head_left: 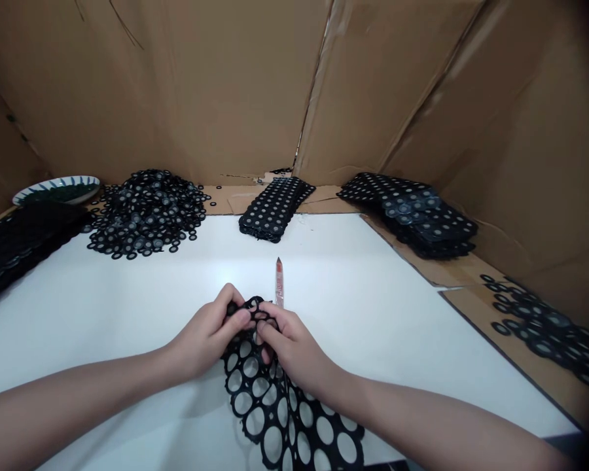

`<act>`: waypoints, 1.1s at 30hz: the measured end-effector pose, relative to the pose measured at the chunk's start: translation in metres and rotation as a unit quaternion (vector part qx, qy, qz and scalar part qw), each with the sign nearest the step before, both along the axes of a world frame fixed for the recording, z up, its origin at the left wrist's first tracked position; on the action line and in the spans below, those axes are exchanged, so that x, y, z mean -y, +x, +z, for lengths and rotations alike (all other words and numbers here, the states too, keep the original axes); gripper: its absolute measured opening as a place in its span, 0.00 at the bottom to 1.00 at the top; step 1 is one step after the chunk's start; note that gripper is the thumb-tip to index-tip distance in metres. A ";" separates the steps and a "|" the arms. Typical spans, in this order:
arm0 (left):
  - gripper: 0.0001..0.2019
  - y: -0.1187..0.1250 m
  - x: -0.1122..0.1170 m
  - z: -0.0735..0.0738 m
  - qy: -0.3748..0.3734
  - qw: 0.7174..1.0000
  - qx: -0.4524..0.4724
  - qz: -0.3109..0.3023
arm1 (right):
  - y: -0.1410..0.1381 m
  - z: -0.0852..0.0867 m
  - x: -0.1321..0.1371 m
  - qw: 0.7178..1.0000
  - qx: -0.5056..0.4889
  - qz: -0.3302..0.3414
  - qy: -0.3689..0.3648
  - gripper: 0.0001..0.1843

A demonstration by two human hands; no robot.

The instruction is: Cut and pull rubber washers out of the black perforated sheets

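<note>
The left hand (206,340) and the right hand (299,350) both pinch the narrow top end of the black holed sheet (290,402), thumbs and fingers closed on it from nine and four o'clock. From that grip the sheet spreads, creased, toward five and six o'clock over the table (186,281). A pointed tool (279,284) lies just beyond at one o'clock, a stack (273,210) farther off at twelve.

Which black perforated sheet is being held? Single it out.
The bent perforated sheet in front, gripped by left hand and right hand; the middle stack and right stack lie farther back.
</note>
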State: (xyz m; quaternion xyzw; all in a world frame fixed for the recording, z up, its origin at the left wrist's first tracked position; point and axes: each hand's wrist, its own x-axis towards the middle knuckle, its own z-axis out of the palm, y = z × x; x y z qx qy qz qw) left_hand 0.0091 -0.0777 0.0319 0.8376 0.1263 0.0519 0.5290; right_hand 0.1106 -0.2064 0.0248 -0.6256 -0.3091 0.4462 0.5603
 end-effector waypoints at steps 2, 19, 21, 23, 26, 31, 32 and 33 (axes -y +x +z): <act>0.13 -0.001 0.000 0.002 -0.015 1.000 0.013 0.018 | 0.000 0.000 -0.001 1.000 -0.007 -0.014 -0.012 0.06; 0.12 -0.005 -0.014 -0.003 0.213 0.954 0.150 0.146 | -0.001 -0.003 -0.001 1.000 0.011 0.007 0.004 0.14; 0.13 -0.006 -0.015 -0.001 0.256 0.948 0.145 0.124 | -0.001 -0.005 0.000 1.000 0.011 0.001 0.008 0.14; 0.14 -0.006 -0.011 -0.001 0.272 0.952 0.113 0.084 | -0.002 -0.005 0.001 1.000 0.022 0.000 0.009 0.12; 0.13 -0.005 0.000 -0.006 0.271 0.961 0.052 0.020 | -0.005 -0.003 0.003 0.999 0.046 0.012 0.015 0.09; 0.11 -0.003 0.009 -0.011 0.207 0.978 -0.022 -0.018 | -0.009 -0.001 0.007 0.997 0.055 0.050 0.021 0.09; 0.10 -0.003 0.009 -0.010 0.178 0.983 -0.030 -0.019 | -0.009 -0.001 0.007 0.997 0.057 0.054 0.018 0.09; 0.09 -0.002 0.007 -0.008 0.148 0.988 -0.029 -0.018 | -0.009 -0.001 0.007 0.996 0.060 0.057 0.014 0.08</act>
